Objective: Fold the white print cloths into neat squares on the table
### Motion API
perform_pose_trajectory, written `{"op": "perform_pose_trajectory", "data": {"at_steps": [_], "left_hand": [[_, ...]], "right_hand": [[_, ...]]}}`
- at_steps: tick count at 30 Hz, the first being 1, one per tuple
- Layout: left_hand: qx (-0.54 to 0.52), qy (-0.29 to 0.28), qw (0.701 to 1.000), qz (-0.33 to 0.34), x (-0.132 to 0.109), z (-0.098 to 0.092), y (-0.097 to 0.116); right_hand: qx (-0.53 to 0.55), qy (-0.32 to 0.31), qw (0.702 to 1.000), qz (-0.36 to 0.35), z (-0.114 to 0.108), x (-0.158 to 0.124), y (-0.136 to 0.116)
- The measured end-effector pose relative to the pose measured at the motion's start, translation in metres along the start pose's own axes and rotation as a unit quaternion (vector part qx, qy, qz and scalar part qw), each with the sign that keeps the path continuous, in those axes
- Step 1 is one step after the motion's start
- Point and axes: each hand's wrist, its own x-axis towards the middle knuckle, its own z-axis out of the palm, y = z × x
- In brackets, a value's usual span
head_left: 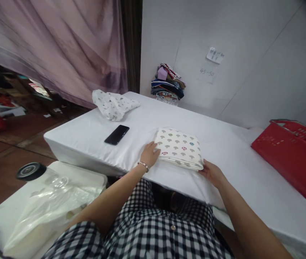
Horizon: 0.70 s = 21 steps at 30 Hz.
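Observation:
A folded cream cloth with small printed shapes (179, 147) lies on the white table (223, 144) near its front edge. My left hand (149, 154) rests against the cloth's left side, fingers curled onto its edge; a bracelet is on that wrist. My right hand (212, 172) grips the cloth's near right corner, fingers tucked under it.
A black phone (116, 134) lies left of the cloth. A crumpled printed cloth (113, 104) sits at the far left corner. A stack of folded fabrics (167, 85) stands against the wall. A red basket (293, 154) is on the right. A plastic bag (50, 205) lies lower left.

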Motion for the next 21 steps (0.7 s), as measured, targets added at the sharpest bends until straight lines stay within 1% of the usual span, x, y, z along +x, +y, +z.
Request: {"op": "perform_pose_trajectory", "data": {"at_steps": [2, 5, 9, 11, 13, 17, 21], "left_hand": [[0.022, -0.037, 0.998, -0.043, 0.003, -0.004, 0.002], [0.043, -0.088, 0.991, -0.088, 0.008, -0.011, 0.005], [0.058, -0.122, 0.985, -0.104, 0.012, -0.017, 0.008], [0.058, -0.126, 0.984, -0.11, 0.013, -0.018, 0.008], [0.055, -0.124, 0.984, -0.113, 0.014, -0.018, 0.007], [0.047, -0.103, 0.989, -0.092, 0.015, -0.018, 0.004], [0.036, -0.086, 0.992, -0.084, 0.014, -0.015, -0.002]], "right_hand": [[0.0, -0.02, 0.999, 0.043, -0.002, 0.001, -0.007], [-0.008, -0.052, 0.995, 0.079, 0.001, 0.005, -0.016], [0.009, -0.087, 0.991, 0.104, 0.008, 0.012, -0.02], [0.002, -0.096, 0.991, 0.091, 0.009, 0.016, -0.018], [-0.03, -0.092, 0.994, 0.056, 0.009, 0.019, -0.015], [-0.084, -0.053, 0.995, -0.012, 0.01, 0.019, -0.007], [-0.152, -0.011, 0.987, -0.06, 0.01, 0.015, -0.002]]}}
